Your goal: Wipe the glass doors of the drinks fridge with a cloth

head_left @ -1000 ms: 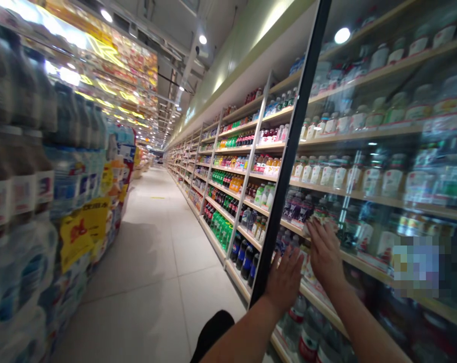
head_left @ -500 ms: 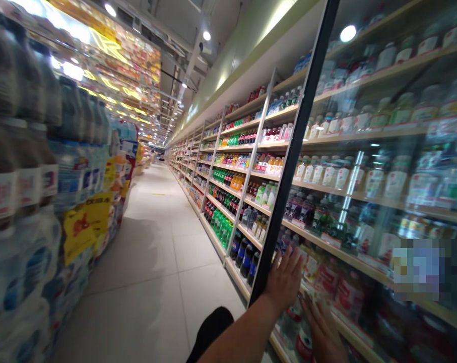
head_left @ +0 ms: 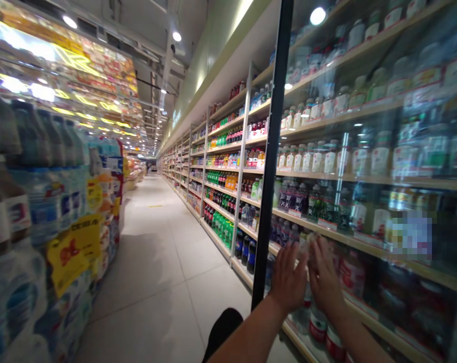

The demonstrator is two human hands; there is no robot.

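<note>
My left hand [head_left: 289, 280] is raised in front of the glass door [head_left: 387, 106], just right of its black frame edge [head_left: 275, 136]. Its fingers are stretched out and point upward, palm toward the glass. Beside it my right hand [head_left: 324, 275] is held flat in the same way, fingers extended. The fingertips of both hands are close together and slightly blurred. Whether the palms press on the glass is hard to tell. Behind the door, shelves hold rows of bottles [head_left: 315, 160], with red-labelled bottles [head_left: 319, 325] low down below my hands.
Open drink shelves [head_left: 222, 191] run along the right side of the aisle. Stacked bottle packs [head_left: 16, 297] with a yellow sign [head_left: 73, 252] line the left. Between them stretches a pale tiled floor [head_left: 152, 282]. My dark-clothed knee [head_left: 224, 330] shows at the bottom.
My right hand has come up from lower down to sit level beside the left. The view has turned to the right, so the door frame now stands further left and more upright.
</note>
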